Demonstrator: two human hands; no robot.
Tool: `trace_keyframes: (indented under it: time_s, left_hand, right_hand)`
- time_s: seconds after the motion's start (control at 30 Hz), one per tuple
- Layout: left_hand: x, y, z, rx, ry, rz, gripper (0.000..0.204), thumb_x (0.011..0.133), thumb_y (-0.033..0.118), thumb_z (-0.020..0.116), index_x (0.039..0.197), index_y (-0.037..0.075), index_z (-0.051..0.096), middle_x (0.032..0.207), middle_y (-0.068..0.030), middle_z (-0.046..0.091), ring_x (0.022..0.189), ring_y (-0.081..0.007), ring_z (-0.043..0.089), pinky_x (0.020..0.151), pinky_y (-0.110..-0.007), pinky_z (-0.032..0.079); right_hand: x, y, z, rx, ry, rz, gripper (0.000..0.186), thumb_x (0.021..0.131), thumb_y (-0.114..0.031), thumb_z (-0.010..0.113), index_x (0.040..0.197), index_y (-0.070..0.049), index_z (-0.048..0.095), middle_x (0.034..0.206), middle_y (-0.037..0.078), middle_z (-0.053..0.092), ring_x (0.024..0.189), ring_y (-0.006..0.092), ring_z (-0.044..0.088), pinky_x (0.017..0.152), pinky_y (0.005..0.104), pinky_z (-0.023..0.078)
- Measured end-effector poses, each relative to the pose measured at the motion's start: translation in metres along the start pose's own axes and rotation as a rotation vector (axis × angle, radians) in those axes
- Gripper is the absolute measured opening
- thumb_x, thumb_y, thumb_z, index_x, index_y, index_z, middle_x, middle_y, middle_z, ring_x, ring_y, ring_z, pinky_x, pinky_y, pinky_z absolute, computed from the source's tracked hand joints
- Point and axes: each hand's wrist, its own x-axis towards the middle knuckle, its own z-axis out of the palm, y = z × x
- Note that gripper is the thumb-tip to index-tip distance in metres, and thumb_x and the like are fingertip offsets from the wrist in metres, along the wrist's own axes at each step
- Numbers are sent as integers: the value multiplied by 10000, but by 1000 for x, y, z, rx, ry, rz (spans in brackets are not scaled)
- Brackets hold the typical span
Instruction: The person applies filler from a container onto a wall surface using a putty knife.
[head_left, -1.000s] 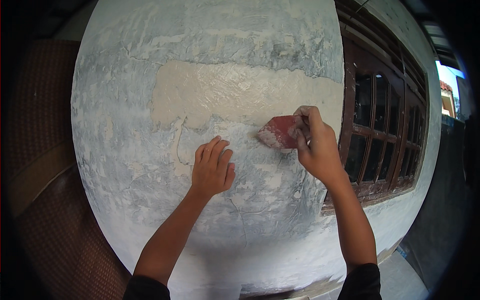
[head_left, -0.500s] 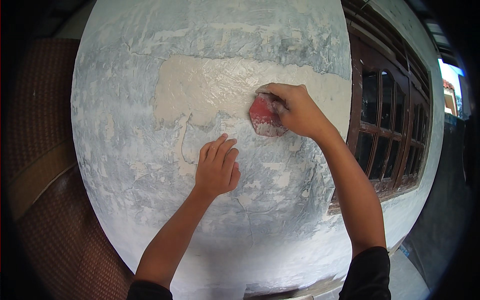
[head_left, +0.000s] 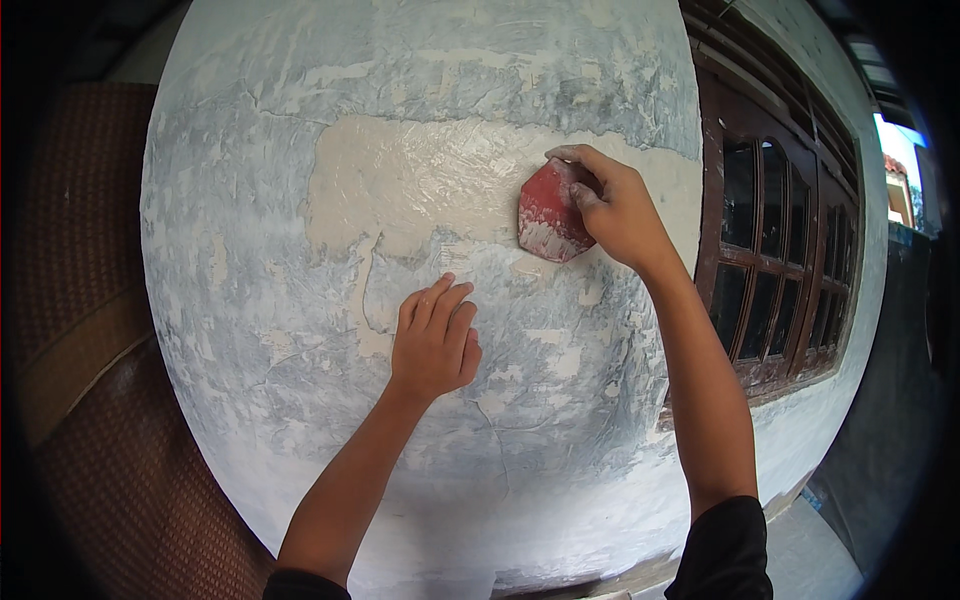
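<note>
Gripped in my right hand is a red putty scraper, flat and angular, its lower part smeared with pale filler. It lies over the lower right part of a damp cream patch of putty on the wall. My thumb presses the scraper's near face, while the other fingers go behind its upper edge. Lower and to the left, my left hand rests with its fingers stretched out against the grey, blotchy wall, just under the patch. It holds nothing.
A dark brown wooden window with several glass panes is set into the wall at the right, close to my right forearm. Brown woven panels stand along the left side. A pale ledge shows at the lower right.
My right hand has moved slightly right and up with the scraper, which has tilted a little. A fresh pale smear shows below it. My left hand has stayed in place.
</note>
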Motion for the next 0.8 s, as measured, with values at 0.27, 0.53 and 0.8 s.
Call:
trace_keyframes:
  time_s: [0.27, 0.53, 0.8]
  left_hand:
    - [0, 1, 0, -4, 8, 3, 319, 741, 86, 593, 1053, 32, 556, 1239, -148, 585, 1242, -341, 530, 985, -479, 367]
    - [-1, 0, 0, -1, 13, -6, 323, 742, 86, 594, 1059, 32, 558, 1234, -148, 586, 1239, -349, 533, 986, -484, 370]
    - [2, 1, 0, -2, 29, 1, 319, 740, 80, 593, 1053, 27, 562, 1228, -151, 588, 1233, -350, 537, 986, -483, 370]
  right_hand:
    - [-2, 16, -8, 53, 34, -45, 389, 805, 84, 539, 1158, -32, 652, 1013, 214, 699, 954, 334, 684, 862, 372, 511]
    - [-8, 5, -9, 14, 64, 45, 394, 809, 77, 511, 1170, -8, 643, 1028, 195, 708, 985, 279, 695, 891, 351, 510]
    - [-13, 14, 4, -136, 65, -16, 413, 789, 84, 518, 1174, -2, 641, 1050, 196, 702, 993, 302, 689, 909, 348, 499]
